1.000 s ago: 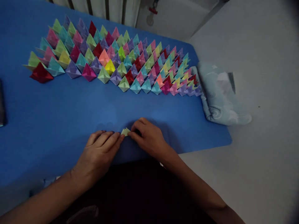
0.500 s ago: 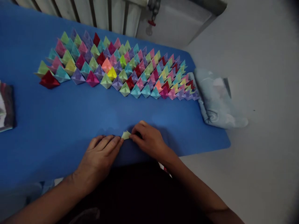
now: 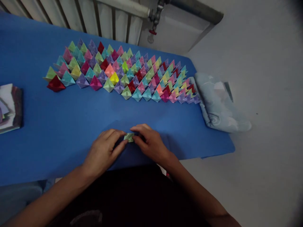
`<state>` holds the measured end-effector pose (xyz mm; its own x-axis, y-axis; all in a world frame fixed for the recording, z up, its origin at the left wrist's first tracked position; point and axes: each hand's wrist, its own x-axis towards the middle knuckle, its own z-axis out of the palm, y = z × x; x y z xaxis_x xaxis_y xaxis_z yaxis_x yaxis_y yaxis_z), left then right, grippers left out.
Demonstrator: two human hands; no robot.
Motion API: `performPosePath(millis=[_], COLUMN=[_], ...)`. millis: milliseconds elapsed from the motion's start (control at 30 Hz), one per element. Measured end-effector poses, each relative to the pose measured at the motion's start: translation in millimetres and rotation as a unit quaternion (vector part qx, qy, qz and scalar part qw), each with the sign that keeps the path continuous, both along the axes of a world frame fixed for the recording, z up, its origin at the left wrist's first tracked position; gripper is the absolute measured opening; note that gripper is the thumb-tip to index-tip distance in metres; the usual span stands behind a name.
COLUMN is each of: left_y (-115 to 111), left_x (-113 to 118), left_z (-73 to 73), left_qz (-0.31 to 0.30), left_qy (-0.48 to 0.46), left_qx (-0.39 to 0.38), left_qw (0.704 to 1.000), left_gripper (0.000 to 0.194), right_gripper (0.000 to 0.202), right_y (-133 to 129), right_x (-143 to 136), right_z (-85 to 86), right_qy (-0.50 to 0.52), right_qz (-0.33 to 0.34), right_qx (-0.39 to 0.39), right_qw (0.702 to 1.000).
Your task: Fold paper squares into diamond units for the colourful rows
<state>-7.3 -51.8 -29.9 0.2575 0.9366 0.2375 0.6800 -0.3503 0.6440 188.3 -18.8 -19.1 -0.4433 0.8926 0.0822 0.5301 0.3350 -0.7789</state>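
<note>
A small piece of folded pale green paper (image 3: 129,137) lies at the near part of the blue table, between my two hands. My left hand (image 3: 105,148) has its thumb and fingertips closed on the paper's left end. On the right end, the thumb of my right hand (image 3: 150,141) presses the paper, with the index finger curled above it. Beyond the hands stand long rows of colourful folded paper boats (image 3: 123,75), in green, pink, purple, blue, yellow and red.
A blue table (image 3: 78,116) stretches across the view. A folded light blue cloth (image 3: 213,104) lies at its right end. At the left edge is an open box (image 3: 17,108) with paper pieces in it. Behind the table are a white radiator (image 3: 87,19) and a valve (image 3: 153,31).
The pale green paper, a jagged peaked shape before, now lies as a flatter rectangle. My left thumb has moved apart from its fingers, along the paper's near edge. The view has shifted slightly left.
</note>
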Motion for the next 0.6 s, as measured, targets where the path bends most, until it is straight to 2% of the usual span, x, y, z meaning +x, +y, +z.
performPosePath(millis=[100,233,433,533,600], left_y=[5.6,22.8,92.4,118.9,125.4], left_x=[7.5,2.1,-19.1,-23.4,-23.3], left_z=[-1.6,4.8,12.3,6.0,-1.2], left_qz=[-0.017,-0.041,-0.084,-0.097,-0.089], left_qy=[0.025,0.014,-0.007,-0.026,-0.038], left_qx=[0.001,0.004,0.024,-0.001,-0.013], left_qw=[1.000,0.999,0.996,0.995,0.995], left_gripper=[0.022,0.023,0.018,0.016,0.015], right_gripper=[0.024,0.014,0.010,0.010,0.009], right_y=[5.3,17.5,66.4,87.2,92.6], right_x=[-1.5,-5.1,-24.3,-31.5,-32.1], right_z=[-0.4,5.7,3.4,-6.3,-13.1], right_qy=[-0.010,-0.024,-0.032,-0.040,-0.042], right_qz=[0.042,0.059,0.011,0.016,0.012], right_qx=[-0.002,0.005,0.090,0.094,0.098], right_qw=[0.999,0.998,0.995,0.995,0.994])
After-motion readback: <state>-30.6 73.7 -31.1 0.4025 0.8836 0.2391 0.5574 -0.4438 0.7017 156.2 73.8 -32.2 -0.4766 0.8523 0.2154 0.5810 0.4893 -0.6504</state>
